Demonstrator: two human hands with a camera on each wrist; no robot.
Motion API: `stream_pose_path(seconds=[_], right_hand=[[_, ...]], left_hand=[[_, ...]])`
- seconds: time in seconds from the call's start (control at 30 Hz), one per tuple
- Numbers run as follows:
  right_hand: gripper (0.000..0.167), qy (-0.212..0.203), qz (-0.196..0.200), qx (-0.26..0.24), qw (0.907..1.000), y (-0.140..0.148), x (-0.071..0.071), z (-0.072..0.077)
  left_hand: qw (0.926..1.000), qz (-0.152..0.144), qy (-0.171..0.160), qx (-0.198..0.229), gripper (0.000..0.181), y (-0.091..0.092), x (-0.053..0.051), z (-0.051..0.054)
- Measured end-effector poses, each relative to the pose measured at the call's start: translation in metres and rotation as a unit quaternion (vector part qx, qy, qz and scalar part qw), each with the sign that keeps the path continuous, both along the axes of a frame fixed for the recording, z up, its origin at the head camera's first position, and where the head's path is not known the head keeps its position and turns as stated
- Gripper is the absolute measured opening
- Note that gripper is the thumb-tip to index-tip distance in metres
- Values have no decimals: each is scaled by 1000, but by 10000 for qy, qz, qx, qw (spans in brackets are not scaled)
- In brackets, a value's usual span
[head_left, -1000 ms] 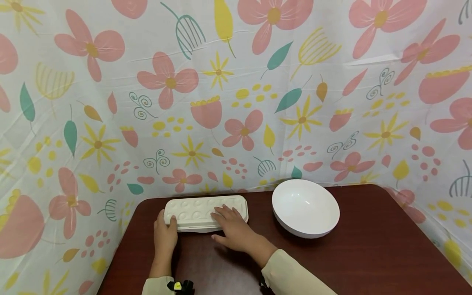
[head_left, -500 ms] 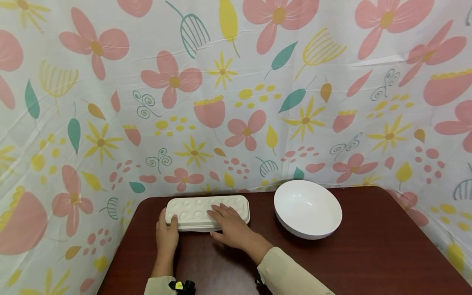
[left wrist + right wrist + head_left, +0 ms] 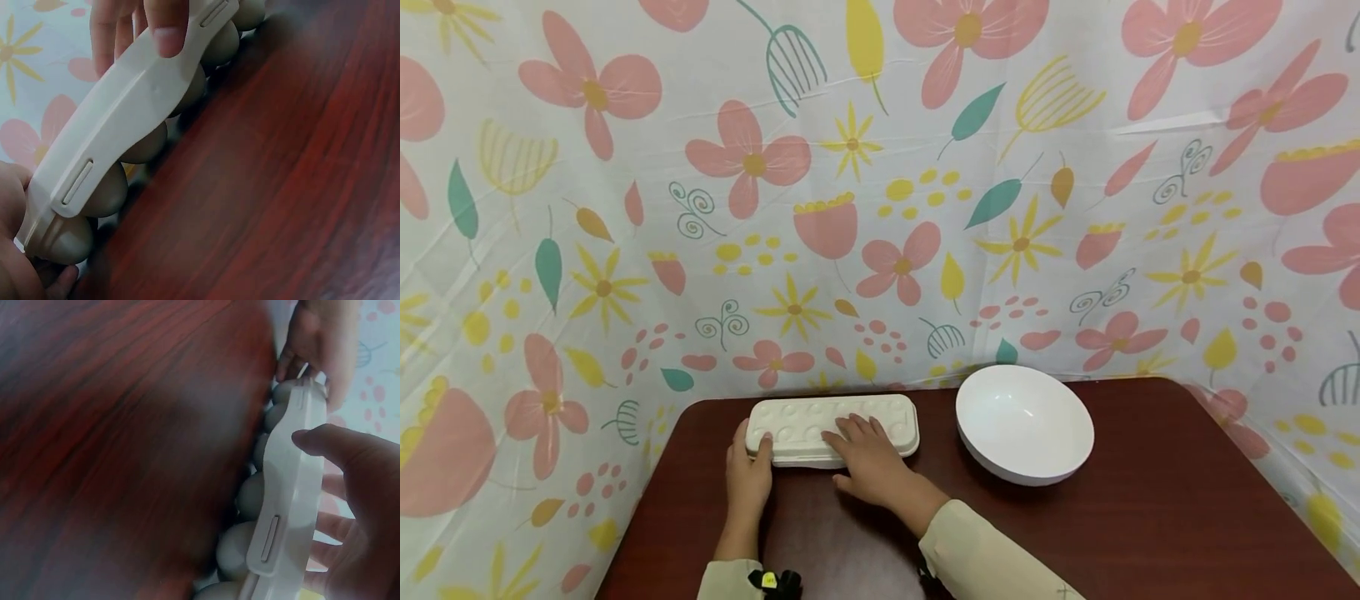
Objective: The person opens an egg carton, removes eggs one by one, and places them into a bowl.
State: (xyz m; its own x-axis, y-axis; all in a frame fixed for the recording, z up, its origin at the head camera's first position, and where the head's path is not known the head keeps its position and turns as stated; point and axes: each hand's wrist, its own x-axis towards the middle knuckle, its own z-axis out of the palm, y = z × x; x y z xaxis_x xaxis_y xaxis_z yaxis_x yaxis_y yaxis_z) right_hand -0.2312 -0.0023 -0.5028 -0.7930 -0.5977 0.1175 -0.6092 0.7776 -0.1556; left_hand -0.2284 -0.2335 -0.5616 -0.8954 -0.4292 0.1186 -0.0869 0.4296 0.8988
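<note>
A cream egg carton (image 3: 793, 454), its lid closed, lies lengthwise near the table's back edge. My left hand (image 3: 748, 483) grips its left end, with the thumb at the front corner and the other fingers around the end. On the lid's middle and right part rests my right hand (image 3: 880, 471), fingers spread and fairly straight. The right wrist view shows that hand's thumb (image 3: 309, 440) touching the front wall of the lid. Rounded cups (image 3: 145, 144) bulge below the lid in the left wrist view. What the carton contains is hidden.
A white round bowl (image 3: 1024, 425) stands to the right of the carton on the dark reddish-brown table (image 3: 1135, 500). Behind the table hangs a flower-patterned cloth (image 3: 895, 167), close to the back edge.
The egg carton and my left hand have shifted slightly to the right. My right hand has stayed nearly in place, so the lid has slid a little beneath its fingers.
</note>
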Motion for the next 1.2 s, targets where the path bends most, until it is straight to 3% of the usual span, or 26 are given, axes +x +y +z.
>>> stream_pose_path(seconds=[0.23,0.37,0.57,0.73,1.0,1.2], right_hand=[[67,805,4,477,9956,-3,-1,-2],[64,1296,-35,699,9891,-7,-3,-5],[61,1681,-206,1290,9771,-17,-3,-9],[71,2067,-309,2157,9538,-25,0,-9],[71,2537,-413,3384,9052,-37,6,-11],[44,3051,-546,3658,8776,-48,5,-14]], left_hand=[[9999,-42,90,84,64,5,-1,-6],[9998,-30,180,87,64,5,-1,-11],[9997,6,233,80,63,6,-2,-15],[9996,61,257,77,64,6,-1,-15],[9997,74,236,31,63,8,0,-14],[9997,41,233,40,64,8,0,-12]])
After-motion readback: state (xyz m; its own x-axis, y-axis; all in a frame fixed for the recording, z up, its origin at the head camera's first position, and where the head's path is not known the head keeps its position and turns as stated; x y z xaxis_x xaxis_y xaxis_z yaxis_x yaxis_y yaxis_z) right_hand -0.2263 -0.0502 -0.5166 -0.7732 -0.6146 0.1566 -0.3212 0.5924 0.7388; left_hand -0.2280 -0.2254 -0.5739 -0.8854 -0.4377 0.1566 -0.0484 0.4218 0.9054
